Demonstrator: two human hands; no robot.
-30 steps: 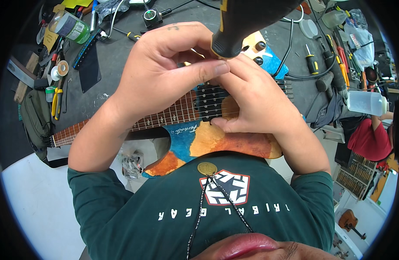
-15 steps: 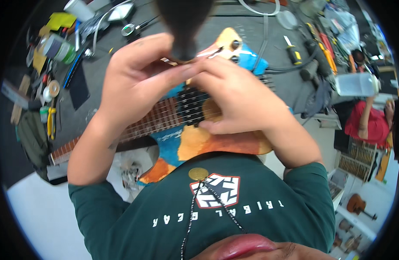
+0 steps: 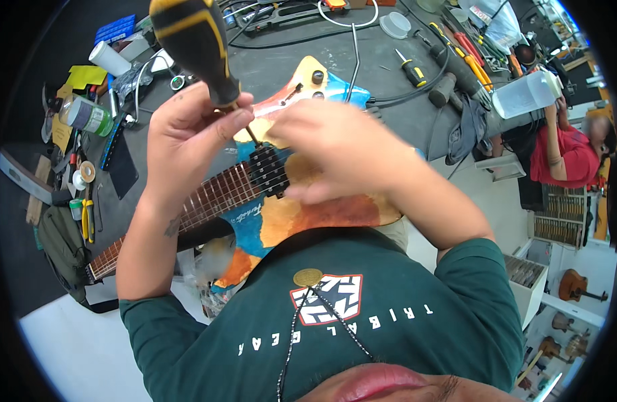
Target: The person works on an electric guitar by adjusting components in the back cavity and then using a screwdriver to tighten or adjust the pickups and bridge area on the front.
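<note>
My left hand [image 3: 181, 141] pinches a black-and-yellow screwdriver [image 3: 191, 43] below its handle; the shaft angles down to the upper end of a black pickup [image 3: 265, 171]. That pickup sits in a painted electric guitar [image 3: 348, 211] of blue, cream and rust, lying across the near edge of the bench and against my body, its fretboard [image 3: 214, 191] running down-left. My right hand [image 3: 342, 147] is motion-blurred over the guitar body, fingers loosely bent near the shaft and thumb apart beside the pickup.
The grey bench [image 3: 382, 87] holds tools, cables, a green-labelled jar [image 3: 87, 117], a loose screwdriver [image 3: 412, 74], a clear plastic container [image 3: 523, 94] and a green bag [image 3: 67, 248]. A person in red [image 3: 563, 154] is at the right. Acoustic guitars [image 3: 576, 288] stand beyond.
My left hand and the screwdriver have moved left, exposing the shaft over the pickup. My right hand's fingers have parted from the left hand. The view has shifted.
</note>
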